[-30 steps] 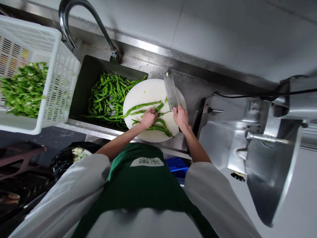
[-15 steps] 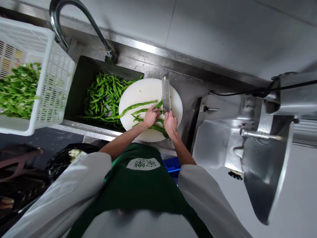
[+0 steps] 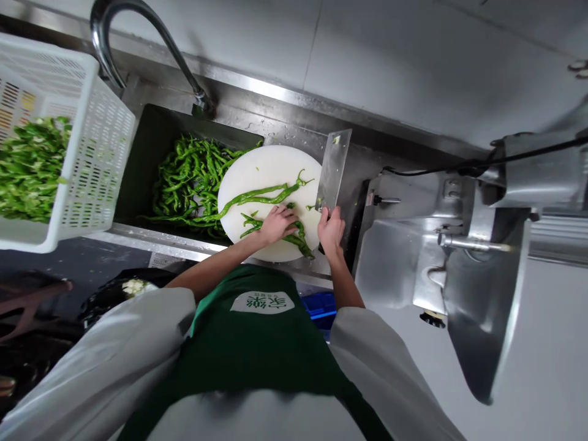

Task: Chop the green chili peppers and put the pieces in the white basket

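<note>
My right hand [image 3: 331,229] is wrapped round the handle of a cleaver [image 3: 334,168], whose broad blade points away from me over the right edge of the round white cutting board [image 3: 245,171]. The fingers of my left hand [image 3: 278,224] curl down over green chili peppers [image 3: 301,240] near the middle of the board and partly hide them. Beyond that hand lie long, whole chili peppers [image 3: 261,195] side by side. A small cut stem end [image 3: 311,207] is close to the blade.
Left of the board, a dark sink basin [image 3: 138,162] contains a heap of green chili peppers [image 3: 193,171]. A white plastic basket [image 3: 98,153] with cut green pieces [image 3: 32,168] stands at far left, a curved faucet [image 3: 151,18] behind. At right is a metal slicing machine [image 3: 432,245].
The cleaver and my right hand have moved right, off the peppers to the board's edge. My left hand has shifted slightly, and the peppers beyond it now lie close together.
</note>
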`<action>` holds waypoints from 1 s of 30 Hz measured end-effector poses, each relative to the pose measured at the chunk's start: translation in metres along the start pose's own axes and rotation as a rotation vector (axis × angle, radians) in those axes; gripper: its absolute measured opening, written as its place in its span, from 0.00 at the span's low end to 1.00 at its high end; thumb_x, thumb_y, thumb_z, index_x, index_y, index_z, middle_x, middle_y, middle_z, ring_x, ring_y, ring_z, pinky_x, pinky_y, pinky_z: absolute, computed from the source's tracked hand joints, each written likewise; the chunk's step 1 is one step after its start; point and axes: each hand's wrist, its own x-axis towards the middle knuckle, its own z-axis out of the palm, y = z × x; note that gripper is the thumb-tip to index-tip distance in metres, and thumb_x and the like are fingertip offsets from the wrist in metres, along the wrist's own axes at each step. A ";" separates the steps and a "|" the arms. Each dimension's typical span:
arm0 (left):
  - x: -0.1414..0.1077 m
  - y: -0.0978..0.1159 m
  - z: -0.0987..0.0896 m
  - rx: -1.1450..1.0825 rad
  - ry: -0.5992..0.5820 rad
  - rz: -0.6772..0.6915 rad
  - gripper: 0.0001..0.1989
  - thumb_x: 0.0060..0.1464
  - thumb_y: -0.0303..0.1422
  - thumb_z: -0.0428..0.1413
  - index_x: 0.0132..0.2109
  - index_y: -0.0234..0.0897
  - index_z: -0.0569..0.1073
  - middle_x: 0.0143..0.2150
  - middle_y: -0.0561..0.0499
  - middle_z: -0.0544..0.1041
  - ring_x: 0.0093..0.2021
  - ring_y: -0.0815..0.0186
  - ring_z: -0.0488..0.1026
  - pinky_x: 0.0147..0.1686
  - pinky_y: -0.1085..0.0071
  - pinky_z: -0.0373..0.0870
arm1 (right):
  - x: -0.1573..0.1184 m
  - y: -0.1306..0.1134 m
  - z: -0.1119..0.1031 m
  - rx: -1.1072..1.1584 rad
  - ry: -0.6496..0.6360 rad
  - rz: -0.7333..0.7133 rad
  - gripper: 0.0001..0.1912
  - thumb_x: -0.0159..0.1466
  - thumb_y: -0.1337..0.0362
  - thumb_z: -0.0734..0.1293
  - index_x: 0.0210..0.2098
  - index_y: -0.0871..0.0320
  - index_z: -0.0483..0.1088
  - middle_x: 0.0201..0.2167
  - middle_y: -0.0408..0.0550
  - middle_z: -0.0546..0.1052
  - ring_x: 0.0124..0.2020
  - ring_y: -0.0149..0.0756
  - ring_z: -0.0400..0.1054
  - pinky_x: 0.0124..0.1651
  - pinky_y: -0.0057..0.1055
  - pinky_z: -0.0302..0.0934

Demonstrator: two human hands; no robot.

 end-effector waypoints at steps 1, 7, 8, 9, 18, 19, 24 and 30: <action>0.002 0.003 0.002 0.018 -0.047 -0.005 0.10 0.63 0.35 0.58 0.48 0.39 0.79 0.47 0.43 0.78 0.50 0.52 0.72 0.52 0.55 0.63 | -0.006 0.002 -0.005 -0.003 -0.005 0.009 0.17 0.76 0.58 0.53 0.50 0.63 0.66 0.37 0.59 0.80 0.37 0.46 0.74 0.38 0.32 0.56; 0.028 0.010 0.012 -0.007 0.069 -0.272 0.08 0.62 0.31 0.56 0.48 0.36 0.76 0.46 0.43 0.77 0.43 0.55 0.75 0.50 0.59 0.67 | -0.046 -0.003 -0.012 0.003 -0.051 0.041 0.17 0.76 0.59 0.53 0.50 0.64 0.67 0.35 0.57 0.79 0.34 0.45 0.73 0.36 0.31 0.55; 0.029 0.010 0.013 -0.022 0.092 -0.301 0.08 0.62 0.30 0.56 0.48 0.36 0.75 0.46 0.43 0.77 0.42 0.56 0.75 0.48 0.60 0.68 | -0.050 -0.005 -0.009 0.010 -0.055 0.042 0.17 0.76 0.59 0.53 0.50 0.64 0.67 0.34 0.57 0.79 0.34 0.44 0.73 0.36 0.31 0.55; 0.030 0.010 0.014 -0.036 0.103 -0.321 0.08 0.61 0.30 0.56 0.48 0.36 0.75 0.46 0.43 0.77 0.41 0.56 0.75 0.47 0.61 0.68 | -0.054 -0.007 -0.006 0.018 -0.061 0.044 0.16 0.76 0.60 0.53 0.50 0.63 0.67 0.34 0.57 0.79 0.34 0.44 0.73 0.36 0.31 0.55; 0.022 0.004 0.021 -0.120 0.142 -0.273 0.06 0.62 0.28 0.54 0.46 0.36 0.73 0.44 0.44 0.76 0.41 0.59 0.74 0.45 0.63 0.71 | -0.030 -0.028 0.035 0.006 -0.141 0.057 0.16 0.76 0.64 0.51 0.52 0.64 0.66 0.38 0.58 0.80 0.38 0.44 0.75 0.40 0.32 0.59; 0.023 0.001 0.021 -0.135 0.149 -0.274 0.06 0.62 0.28 0.54 0.46 0.36 0.73 0.44 0.44 0.76 0.42 0.58 0.74 0.45 0.63 0.71 | -0.025 -0.031 0.038 0.008 -0.145 0.054 0.16 0.76 0.64 0.51 0.54 0.64 0.65 0.39 0.58 0.80 0.39 0.44 0.75 0.41 0.33 0.60; 0.030 -0.012 0.018 -0.168 0.191 -0.260 0.08 0.60 0.26 0.54 0.46 0.39 0.72 0.44 0.45 0.76 0.40 0.59 0.75 0.43 0.63 0.72 | -0.004 -0.042 0.041 0.025 -0.195 0.007 0.18 0.75 0.65 0.52 0.59 0.64 0.62 0.41 0.60 0.80 0.42 0.48 0.76 0.45 0.37 0.63; 0.032 -0.016 0.014 -0.175 0.246 -0.301 0.08 0.59 0.27 0.54 0.46 0.36 0.73 0.45 0.42 0.77 0.40 0.58 0.76 0.42 0.62 0.73 | 0.021 -0.041 0.031 0.122 -0.192 0.014 0.15 0.74 0.64 0.54 0.55 0.62 0.64 0.44 0.61 0.79 0.46 0.51 0.75 0.49 0.42 0.64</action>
